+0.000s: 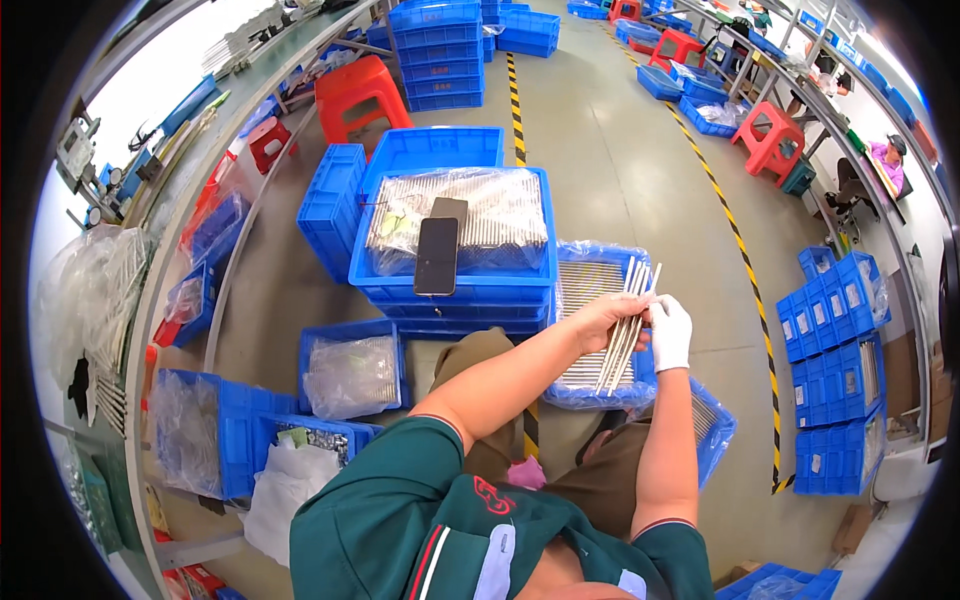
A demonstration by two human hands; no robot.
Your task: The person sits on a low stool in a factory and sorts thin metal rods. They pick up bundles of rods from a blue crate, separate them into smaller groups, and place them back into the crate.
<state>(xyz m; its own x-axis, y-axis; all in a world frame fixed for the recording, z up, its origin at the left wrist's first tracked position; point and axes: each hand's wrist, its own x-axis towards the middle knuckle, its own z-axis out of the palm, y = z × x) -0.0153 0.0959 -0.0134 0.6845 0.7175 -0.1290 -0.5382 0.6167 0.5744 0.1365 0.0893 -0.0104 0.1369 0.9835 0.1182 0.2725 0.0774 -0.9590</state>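
A loose bundle of thin silvery metal rods (618, 361) is held slantwise in front of me. My bare left hand (606, 320) is closed around the bundle. My right hand (671, 332), in a white glove, pinches the rods near their upper part; its fingertips are partly hidden. Beneath both hands stands a plastic-lined blue crate (575, 401) with rows of similar rods (582, 285) in it. Another blue crate (716, 440) with rods sits just right of my knee, partly covered by my right arm.
Stacked blue crates (450, 293) stand ahead, topped with plastic-wrapped rods (505, 215) and a black phone (437, 257). Crates with bagged parts (350, 375) lie left. A workbench runs along the left; red stools (357, 97) and more crates (835, 375) stand around. Someone sits far right.
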